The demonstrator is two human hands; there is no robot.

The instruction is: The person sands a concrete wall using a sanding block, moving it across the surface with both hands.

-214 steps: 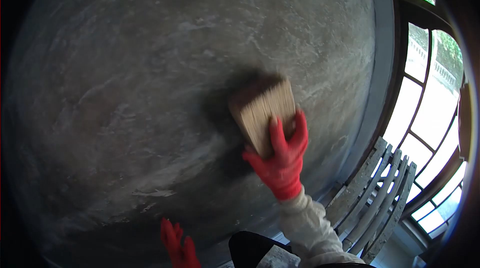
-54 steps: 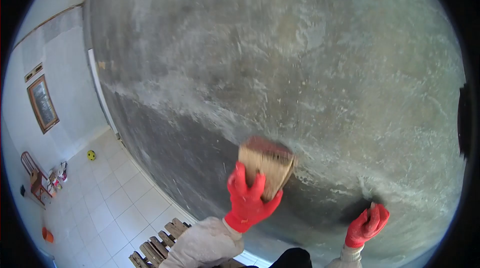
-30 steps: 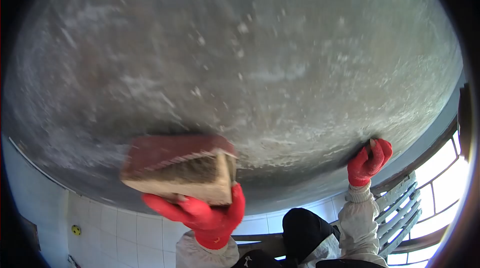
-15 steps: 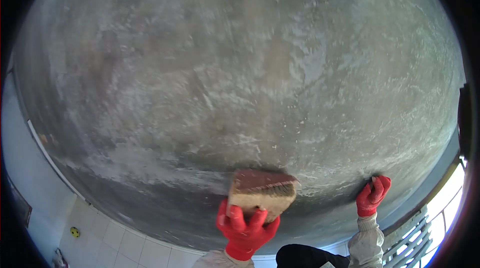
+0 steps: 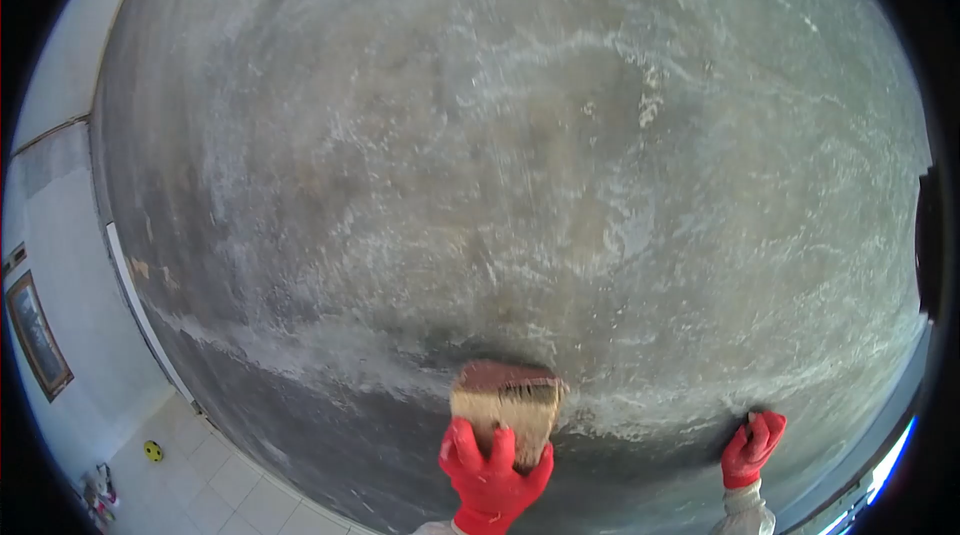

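Note:
My left hand (image 5: 494, 475), in a red glove, is closed around a wooden sanding block (image 5: 490, 410) at the lower middle of the view. Reddish-brown sandpaper (image 5: 505, 375) wraps its upper edge, and its frayed end shows on the right. The block lies against a rough grey plastered wall (image 5: 420, 185) with whitish streaks. To the right, my right hand (image 5: 752, 450), also red-gloved, touches the wall with its fingers curled together. Whether anything sits inside those fingers is hidden; a dark patch shows at their tips.
A pale side wall at left carries a framed picture (image 5: 40, 335). Below lies a tiled floor (image 5: 235, 480) with a small yellow-and-black ball (image 5: 153, 451) and some cluttered items (image 5: 100, 495). A bright opening (image 5: 890, 460) shows at lower right.
My view has tilted up and turned left, showing more of the side wall and picture. The sanding block has shifted left, away from my right hand, which stays against the wall.

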